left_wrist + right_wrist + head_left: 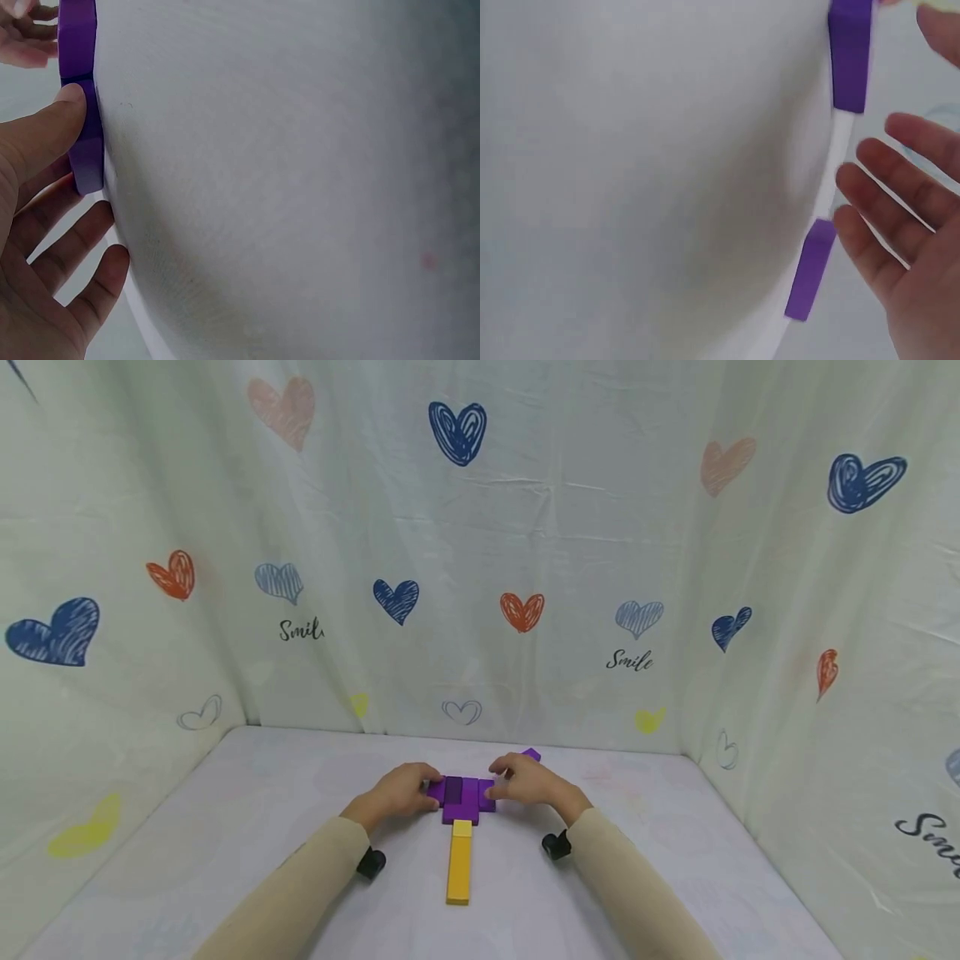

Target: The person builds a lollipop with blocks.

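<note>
Several flat purple blocks (pixel 469 795) lie together in a cluster on the white table, one piece darker than the others. At its left end my left hand (pixel 401 789) pinches a purple block (pixel 88 139) between thumb and fingers. My right hand (pixel 532 781) hovers at the right end, thumb by the outer purple block (pixel 487 800), fingers spread and holding nothing in the right wrist view. Behind that hand lies a separate purple block (pixel 811 274), partly hidden in the head view. A long yellow block (pixel 459 868) extends from the cluster toward me.
The white table (pixel 262 827) is bounded at the back and sides by a hanging curtain (pixel 480 668) printed with hearts. A black wrist camera (pixel 371 863) sits under the left sleeve, another black wrist camera (pixel 556 845) under the right.
</note>
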Demonstrator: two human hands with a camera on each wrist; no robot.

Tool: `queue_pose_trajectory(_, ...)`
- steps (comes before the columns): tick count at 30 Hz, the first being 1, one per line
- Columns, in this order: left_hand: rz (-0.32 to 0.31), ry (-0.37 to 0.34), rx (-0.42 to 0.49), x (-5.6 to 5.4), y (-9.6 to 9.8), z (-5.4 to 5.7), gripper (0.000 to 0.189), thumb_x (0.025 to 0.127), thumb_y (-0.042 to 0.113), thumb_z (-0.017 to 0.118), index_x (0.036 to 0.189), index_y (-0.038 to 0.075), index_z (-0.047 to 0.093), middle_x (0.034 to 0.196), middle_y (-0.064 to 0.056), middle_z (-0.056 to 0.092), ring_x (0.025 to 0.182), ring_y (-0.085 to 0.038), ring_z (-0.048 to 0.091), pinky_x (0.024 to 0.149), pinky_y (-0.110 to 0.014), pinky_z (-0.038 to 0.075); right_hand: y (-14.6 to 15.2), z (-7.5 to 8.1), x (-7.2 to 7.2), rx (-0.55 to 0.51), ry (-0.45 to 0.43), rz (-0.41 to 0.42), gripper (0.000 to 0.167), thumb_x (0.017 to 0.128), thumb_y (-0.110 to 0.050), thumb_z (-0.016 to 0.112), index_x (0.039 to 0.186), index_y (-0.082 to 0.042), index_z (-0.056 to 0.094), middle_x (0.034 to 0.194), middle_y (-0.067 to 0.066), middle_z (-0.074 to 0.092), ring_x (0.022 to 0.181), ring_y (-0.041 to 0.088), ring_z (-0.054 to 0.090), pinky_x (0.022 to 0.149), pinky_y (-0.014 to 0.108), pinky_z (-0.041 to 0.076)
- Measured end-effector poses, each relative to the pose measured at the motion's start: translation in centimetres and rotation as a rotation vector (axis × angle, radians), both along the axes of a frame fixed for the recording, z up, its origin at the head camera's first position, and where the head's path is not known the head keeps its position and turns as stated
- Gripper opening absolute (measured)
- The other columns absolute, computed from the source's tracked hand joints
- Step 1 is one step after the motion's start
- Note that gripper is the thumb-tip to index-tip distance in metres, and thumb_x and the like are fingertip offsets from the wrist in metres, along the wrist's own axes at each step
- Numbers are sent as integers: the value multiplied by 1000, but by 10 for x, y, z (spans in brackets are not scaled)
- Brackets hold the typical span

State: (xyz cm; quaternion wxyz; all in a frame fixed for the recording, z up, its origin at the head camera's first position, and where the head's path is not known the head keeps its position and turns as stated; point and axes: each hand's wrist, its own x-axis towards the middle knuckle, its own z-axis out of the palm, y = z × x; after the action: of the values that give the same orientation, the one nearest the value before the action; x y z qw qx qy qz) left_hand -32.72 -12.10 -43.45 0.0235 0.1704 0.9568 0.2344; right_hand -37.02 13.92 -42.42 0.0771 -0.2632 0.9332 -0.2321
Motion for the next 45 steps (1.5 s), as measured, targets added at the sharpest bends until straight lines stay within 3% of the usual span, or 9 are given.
queue_pose_trajectory(6, 7, 2, 3, 1, 0, 0, 42, 81, 19, 77, 120, 9, 65, 122, -9, 62, 109, -27, 58, 98, -44, 45, 19, -1, -22, -21, 158, -73, 38, 85, -27, 71, 115, -4, 66, 111, 7, 63, 106, 23, 55, 96, 42, 45)
queue_pose_trajectory(14, 16, -10, 8, 0, 1, -1, 43, 81, 20, 77, 121, 10, 64, 122, -8, 62, 111, -27, 57, 99, -45, 44, 39, -8, -36, 5, 133, -187, 40, 83, -23, 73, 118, -6, 64, 116, 7, 61, 111, 25, 54, 100, 43, 43)
queue_pose_trajectory(20, 8, 6, 4, -1, 0, -3, 43, 81, 20, 77, 121, 10, 65, 122, -8, 62, 111, -27, 57, 99, -44, 44, 44, -10, -37, -1, 129, -162, 51, 82, -18, 75, 128, -3, 58, 128, 13, 56, 121, 29, 49, 105, 43, 38)
queue_pose_trajectory(28, 6, 2, -3, -2, 0, -4, 43, 81, 22, 77, 122, 11, 64, 122, -7, 62, 110, -26, 57, 99, -44, 44, 46, -13, -39, 4, 148, -108, 36, 82, -10, 73, 116, -1, 66, 114, 11, 63, 111, 29, 55, 100, 44, 43)
queue_pose_trajectory(37, 6, 5, -6, -2, 1, -3, 43, 82, 21, 77, 121, 10, 64, 122, -8, 62, 111, -26, 58, 99, -44, 44, 44, -14, -40, 9, 137, -143, 32, 85, -9, 70, 116, -1, 66, 113, 13, 61, 110, 28, 55, 99, 44, 44)
queue_pose_trajectory(45, 11, -5, 1, 1, 2, -1, 43, 82, 20, 77, 121, 9, 64, 122, -9, 62, 113, -28, 57, 101, -45, 43, 40, -17, -40, -6, 149, -147, 23, 88, -5, 65, 111, -2, 69, 101, 11, 58, 97, 25, 57, 90, 42, 48)
